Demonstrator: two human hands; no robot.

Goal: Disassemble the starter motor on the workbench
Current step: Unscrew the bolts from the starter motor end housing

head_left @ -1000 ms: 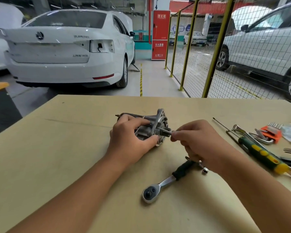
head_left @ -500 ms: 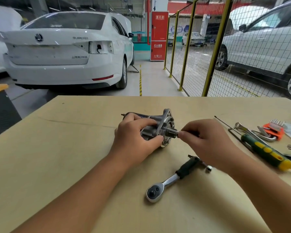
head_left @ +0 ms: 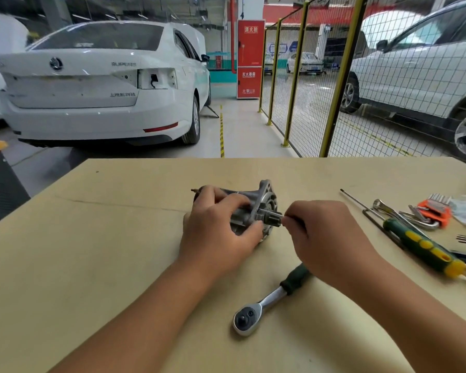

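The grey cast-metal starter motor (head_left: 262, 204) lies on its side near the middle of the tan board workbench (head_left: 92, 251), its round flanged end turned to the right. The left hand (head_left: 218, 232) is curled over the motor's body and grips it, hiding most of the housing. The right hand (head_left: 326, 238) pinches the small dark pinion shaft (head_left: 271, 218) that sticks out of the flange, fingertips closed on its tip. Just in front of the hands lies a chrome ratchet wrench with a dark green grip (head_left: 264, 305), its handle end tucked under the right wrist. To the right, well apart from the motor, lie a green-and-yellow-handled screwdriver (head_left: 423, 247), a thin metal rod (head_left: 361, 205), a steel spanner (head_left: 396, 214) and an orange holder of hex keys (head_left: 433, 211).
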